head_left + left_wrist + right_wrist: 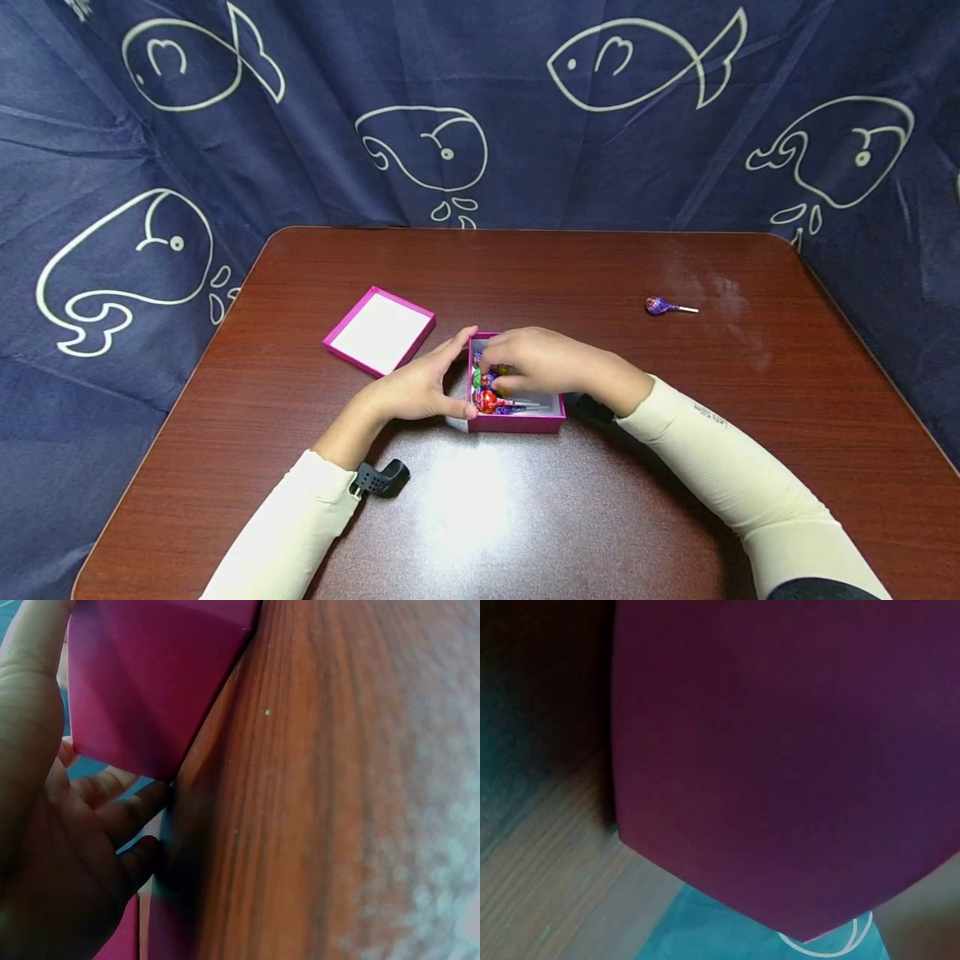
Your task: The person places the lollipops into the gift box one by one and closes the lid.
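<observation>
A pink box [517,425] with a pale inside stands on the table, several wrapped lollipops lying in it. At its left side is my left hand [420,387], thumb by the near corner and fingers by the far one, holding the box. In the left wrist view the thumb and fingers of that hand bracket the pink wall. My right hand [536,360] reaches over the box from the right, bent fingertips down among the lollipops. A red lollipop [486,401] shows near the front wall, its white stick pointing right. I cannot tell whether the right fingertips pinch a lollipop.
The pink lid [382,333] lies behind and left of the box, white inside facing up. One purple lollipop [656,306] lies apart at the back right of the brown table [675,533]. A dark blue cloth [517,75] with white fish drawings hangs behind.
</observation>
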A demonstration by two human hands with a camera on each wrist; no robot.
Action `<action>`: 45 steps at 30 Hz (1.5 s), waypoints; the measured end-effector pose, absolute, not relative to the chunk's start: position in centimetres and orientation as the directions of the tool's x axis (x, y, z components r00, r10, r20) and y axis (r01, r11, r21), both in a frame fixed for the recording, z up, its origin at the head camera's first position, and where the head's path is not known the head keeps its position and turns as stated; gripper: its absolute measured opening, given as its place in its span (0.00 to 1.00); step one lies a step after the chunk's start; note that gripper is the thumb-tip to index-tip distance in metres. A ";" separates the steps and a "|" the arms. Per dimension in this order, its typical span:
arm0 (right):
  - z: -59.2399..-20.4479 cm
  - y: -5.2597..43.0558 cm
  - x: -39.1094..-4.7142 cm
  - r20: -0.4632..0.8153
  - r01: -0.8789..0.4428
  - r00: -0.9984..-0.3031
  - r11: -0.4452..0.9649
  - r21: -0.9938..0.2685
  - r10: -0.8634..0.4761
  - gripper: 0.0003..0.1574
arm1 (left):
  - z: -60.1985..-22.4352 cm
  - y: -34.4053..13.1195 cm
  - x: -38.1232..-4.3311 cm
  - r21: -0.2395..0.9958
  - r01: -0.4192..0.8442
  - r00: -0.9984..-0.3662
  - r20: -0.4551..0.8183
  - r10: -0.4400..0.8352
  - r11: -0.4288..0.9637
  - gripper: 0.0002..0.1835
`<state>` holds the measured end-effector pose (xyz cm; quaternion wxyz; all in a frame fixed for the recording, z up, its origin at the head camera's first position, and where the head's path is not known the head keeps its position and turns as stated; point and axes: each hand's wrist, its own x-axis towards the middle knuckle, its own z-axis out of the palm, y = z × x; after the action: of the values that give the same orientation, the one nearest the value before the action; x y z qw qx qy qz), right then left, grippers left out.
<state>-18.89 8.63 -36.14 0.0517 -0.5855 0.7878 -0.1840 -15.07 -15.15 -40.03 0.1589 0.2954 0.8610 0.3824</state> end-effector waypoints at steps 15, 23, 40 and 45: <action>-36.1 8.4 -18.5 0.128 -0.919 -0.316 0.270 -0.287 -0.940 0.04 | -40.0 -15.1 -15.1 0.746 0.396 -0.775 -0.042 0.631 0.536 0.63; -35.6 8.7 -18.1 0.103 -0.920 -0.332 0.298 -0.255 -0.938 0.06 | -40.1 -15.1 -15.1 0.750 0.389 -0.776 -0.046 0.629 0.535 0.63; -35.6 10.1 -17.7 0.129 -0.917 -0.369 0.338 -0.214 -0.920 0.11 | -40.2 -15.2 -15.1 0.769 0.398 -0.769 -0.019 0.639 0.501 0.63; -35.8 10.2 -17.7 0.103 -0.914 -0.376 0.351 -0.202 -0.921 0.14 | -40.2 -15.2 -15.2 0.771 0.399 -0.766 -0.017 0.642 0.497 0.63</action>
<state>-17.71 10.17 -35.80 0.0144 -0.5585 0.8216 -0.1133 -15.17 -15.16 -40.20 0.1527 0.3057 0.8515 0.3978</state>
